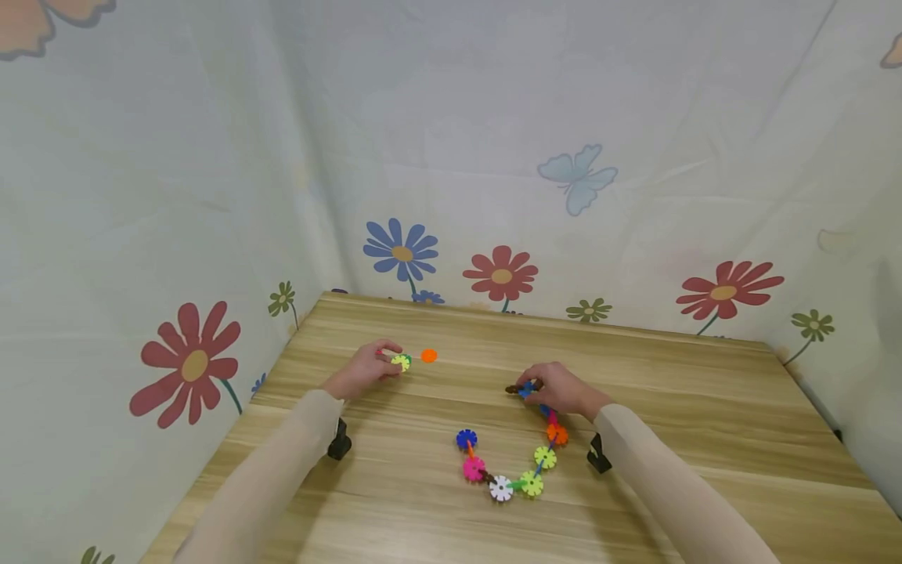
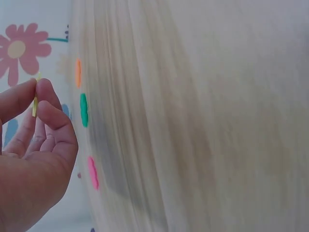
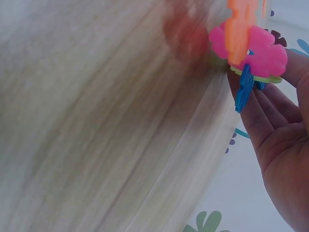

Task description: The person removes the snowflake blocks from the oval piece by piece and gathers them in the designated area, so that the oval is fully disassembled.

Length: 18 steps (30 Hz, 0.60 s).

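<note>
My left hand pinches a yellow notched plastic disc between thumb and fingertips, held above the table; the left wrist view shows the disc edge-on. Under and around that hand lie a green disc, a pink disc and an orange disc. My right hand grips one end of a curved chain of interlocked discs, near a brown disc and a blue disc. The chain curves through a white disc to a dark blue disc at its other end.
The wood-grained table meets a pale cloth backdrop printed with flowers and a butterfly at its back and left. Dark wrist mounts sit under both forearms.
</note>
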{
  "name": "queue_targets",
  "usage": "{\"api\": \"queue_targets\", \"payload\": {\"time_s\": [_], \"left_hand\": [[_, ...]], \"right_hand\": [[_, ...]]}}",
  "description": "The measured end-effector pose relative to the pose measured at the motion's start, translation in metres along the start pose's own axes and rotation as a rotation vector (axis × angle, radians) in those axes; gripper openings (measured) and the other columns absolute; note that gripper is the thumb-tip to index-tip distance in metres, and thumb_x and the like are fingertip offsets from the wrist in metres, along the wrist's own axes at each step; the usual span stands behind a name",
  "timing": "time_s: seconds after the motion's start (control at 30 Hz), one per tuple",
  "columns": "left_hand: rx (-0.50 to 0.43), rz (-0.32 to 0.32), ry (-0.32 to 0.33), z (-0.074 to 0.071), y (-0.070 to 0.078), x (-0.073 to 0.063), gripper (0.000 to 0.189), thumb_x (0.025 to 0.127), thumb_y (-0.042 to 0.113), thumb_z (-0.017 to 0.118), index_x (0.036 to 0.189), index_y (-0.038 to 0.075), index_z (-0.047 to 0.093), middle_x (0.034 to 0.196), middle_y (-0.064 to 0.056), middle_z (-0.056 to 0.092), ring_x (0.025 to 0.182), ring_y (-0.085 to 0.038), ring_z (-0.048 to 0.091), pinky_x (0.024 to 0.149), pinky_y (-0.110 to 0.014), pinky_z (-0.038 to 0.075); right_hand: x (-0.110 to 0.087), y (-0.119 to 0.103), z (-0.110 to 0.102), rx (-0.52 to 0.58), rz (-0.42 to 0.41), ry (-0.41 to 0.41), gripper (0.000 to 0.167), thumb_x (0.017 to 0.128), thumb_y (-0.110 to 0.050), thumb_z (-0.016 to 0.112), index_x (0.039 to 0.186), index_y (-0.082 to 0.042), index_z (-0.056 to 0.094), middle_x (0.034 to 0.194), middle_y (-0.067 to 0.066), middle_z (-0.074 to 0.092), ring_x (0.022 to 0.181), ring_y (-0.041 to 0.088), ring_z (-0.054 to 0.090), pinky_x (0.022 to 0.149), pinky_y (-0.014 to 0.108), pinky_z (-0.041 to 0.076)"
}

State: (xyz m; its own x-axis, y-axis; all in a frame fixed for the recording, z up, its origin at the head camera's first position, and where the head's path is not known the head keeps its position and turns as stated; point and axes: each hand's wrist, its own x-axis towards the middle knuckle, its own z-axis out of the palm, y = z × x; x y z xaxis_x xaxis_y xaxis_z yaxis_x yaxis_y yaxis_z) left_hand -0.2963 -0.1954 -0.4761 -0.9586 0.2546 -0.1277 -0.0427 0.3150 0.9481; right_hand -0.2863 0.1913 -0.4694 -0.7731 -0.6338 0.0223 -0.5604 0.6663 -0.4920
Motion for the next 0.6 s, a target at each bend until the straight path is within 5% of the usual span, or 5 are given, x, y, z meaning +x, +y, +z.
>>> {"api": "queue_targets", "payload": {"time_s": [0.6], "left_hand": [[0.074,-0.08,0.055,-0.038,-0.022,-0.009,0.045,0.082,-0.002,0.067,0.123,-0.006,0.05,0.099,-0.013,0.056,0.076,-0.017,0.054,0.065,-0.028,0.048]], "right_hand": [[0.001,-0.001,0.0,-0.009,-0.003,-0.006,0.023,0.082,-0.014,0.075,0.104,-0.01,0.07,0.1,0.0,0.065,0.086,0.014,0.057,0.078,0.035,0.049]]}}
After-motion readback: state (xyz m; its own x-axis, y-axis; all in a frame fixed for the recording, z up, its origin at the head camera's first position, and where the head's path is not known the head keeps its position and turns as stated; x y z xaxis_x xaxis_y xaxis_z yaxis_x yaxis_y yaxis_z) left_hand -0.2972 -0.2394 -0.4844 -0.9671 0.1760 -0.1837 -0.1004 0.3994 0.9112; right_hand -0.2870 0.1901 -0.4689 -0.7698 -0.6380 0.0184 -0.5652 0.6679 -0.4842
